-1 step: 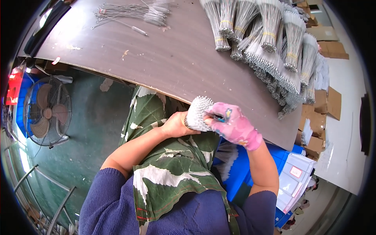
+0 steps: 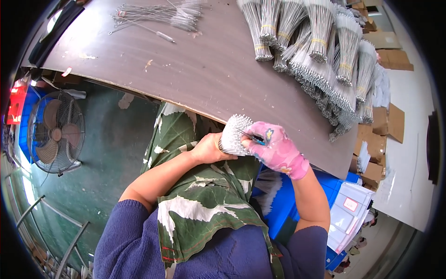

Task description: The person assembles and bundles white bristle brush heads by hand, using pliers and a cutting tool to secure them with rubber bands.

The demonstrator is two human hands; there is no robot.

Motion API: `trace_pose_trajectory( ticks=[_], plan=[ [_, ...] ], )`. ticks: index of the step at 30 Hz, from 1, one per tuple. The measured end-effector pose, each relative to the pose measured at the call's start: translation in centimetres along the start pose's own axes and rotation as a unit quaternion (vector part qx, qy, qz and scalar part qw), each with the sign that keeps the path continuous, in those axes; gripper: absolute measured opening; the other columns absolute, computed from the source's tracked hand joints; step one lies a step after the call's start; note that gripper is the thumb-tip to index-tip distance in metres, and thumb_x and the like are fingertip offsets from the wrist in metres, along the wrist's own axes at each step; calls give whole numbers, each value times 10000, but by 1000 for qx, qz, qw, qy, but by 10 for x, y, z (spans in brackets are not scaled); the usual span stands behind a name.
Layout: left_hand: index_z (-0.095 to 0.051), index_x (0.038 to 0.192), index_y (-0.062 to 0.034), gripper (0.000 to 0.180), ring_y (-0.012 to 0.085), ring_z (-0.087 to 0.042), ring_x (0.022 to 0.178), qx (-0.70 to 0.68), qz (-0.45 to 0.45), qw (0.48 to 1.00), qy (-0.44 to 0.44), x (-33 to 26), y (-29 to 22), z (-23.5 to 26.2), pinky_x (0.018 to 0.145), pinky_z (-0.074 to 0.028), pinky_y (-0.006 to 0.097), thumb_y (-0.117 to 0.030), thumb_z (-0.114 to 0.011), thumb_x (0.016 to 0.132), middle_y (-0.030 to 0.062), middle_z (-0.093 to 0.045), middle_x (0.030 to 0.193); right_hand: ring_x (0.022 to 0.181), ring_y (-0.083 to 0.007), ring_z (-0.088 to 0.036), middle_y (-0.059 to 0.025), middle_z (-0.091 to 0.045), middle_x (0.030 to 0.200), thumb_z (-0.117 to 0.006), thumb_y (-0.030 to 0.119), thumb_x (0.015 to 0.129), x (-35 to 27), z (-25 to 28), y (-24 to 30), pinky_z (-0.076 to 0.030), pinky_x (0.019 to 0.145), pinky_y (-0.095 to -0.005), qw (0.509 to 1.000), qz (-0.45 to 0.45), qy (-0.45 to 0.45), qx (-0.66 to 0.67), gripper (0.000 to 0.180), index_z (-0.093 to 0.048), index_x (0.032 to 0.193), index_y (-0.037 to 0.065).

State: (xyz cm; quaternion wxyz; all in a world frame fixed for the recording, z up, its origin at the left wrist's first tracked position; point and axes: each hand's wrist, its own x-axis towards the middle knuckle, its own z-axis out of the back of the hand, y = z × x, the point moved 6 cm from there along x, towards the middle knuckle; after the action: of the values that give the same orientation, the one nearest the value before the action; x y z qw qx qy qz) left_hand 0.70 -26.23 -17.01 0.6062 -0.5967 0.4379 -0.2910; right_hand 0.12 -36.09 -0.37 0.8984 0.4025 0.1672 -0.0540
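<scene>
My bare left hand (image 2: 207,148) is wrapped round a bundle of thin wire brushes (image 2: 236,132) above my lap, beside the table edge. The white bristle ends of the bundle face up. On its right side, my right hand (image 2: 276,146), in a pink patterned glove, is closed on a thin pointed metal tool (image 2: 245,134). The tool's tip lies over the bristle ends. Most of it is hidden by the fingers, with a bit of blue and black showing, so I cannot tell its kind.
Tied bundles of wire brushes (image 2: 320,46) are piled on the brown table (image 2: 200,69) at the far right. Loose brushes (image 2: 160,18) lie at the far left. A fan (image 2: 56,135) stands at left. Blue crates (image 2: 288,200) and a white bin (image 2: 349,209) are beside my right arm.
My right hand has shifted and turned slightly at the bundle, and the thin tool now shows more plainly over the bristle ends. The left hand and its bundle have stayed in place.
</scene>
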Motion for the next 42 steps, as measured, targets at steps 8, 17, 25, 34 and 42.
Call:
trace_pose_trajectory(
  ticks=[8, 17, 25, 34, 42],
  plan=[
    [-489, 1167, -22, 695, 304, -594, 990, 8, -11, 999, -30, -13, -32, -8, 854, -458, 370, -381, -782, 648, 170, -621, 1041, 756, -339, -605, -191, -618, 804, -610, 139, 771, -9, 21, 9, -466, 684, -360, 994, -44, -86, -43, 194, -607, 910, 5],
    [-365, 1163, 50, 655, 378, -531, 1038, -31, -45, 998, -35, -21, -9, -13, 867, -420, 398, -464, -586, 823, 274, -541, 1049, 797, -109, -566, -78, -630, 855, -617, 37, 765, -18, 11, -4, -461, 748, -265, 995, -82, -43, -36, 202, -585, 952, -35],
    [-302, 1218, 30, 510, 354, -502, 1080, -39, -94, 995, 9, -21, 3, -5, 914, -386, 394, -374, -426, 934, 262, -505, 1112, 792, -140, -585, -110, -626, 844, -621, 23, 750, 0, 8, -4, -462, 738, -280, 999, -45, -24, -18, 182, -633, 926, -23],
    [-290, 1302, 12, 590, 308, -465, 1150, -23, -96, 995, 2, -20, -3, -3, 966, -350, 365, -393, -472, 913, 224, -479, 1194, 742, -182, -583, -96, -602, 796, -646, 50, 708, 11, 4, -5, -453, 687, -281, 999, -52, -4, 14, 189, -643, 881, -26],
    [-296, 1338, 8, 644, 201, -438, 1166, -166, -13, 985, 34, -18, -3, -8, 998, -331, 328, -342, -575, 875, 148, -470, 1258, 788, -302, -601, -150, -609, 843, -685, 146, 680, 17, 8, -6, -463, 722, -353, 996, 4, -6, -89, 253, -656, 895, 16]
  ],
)
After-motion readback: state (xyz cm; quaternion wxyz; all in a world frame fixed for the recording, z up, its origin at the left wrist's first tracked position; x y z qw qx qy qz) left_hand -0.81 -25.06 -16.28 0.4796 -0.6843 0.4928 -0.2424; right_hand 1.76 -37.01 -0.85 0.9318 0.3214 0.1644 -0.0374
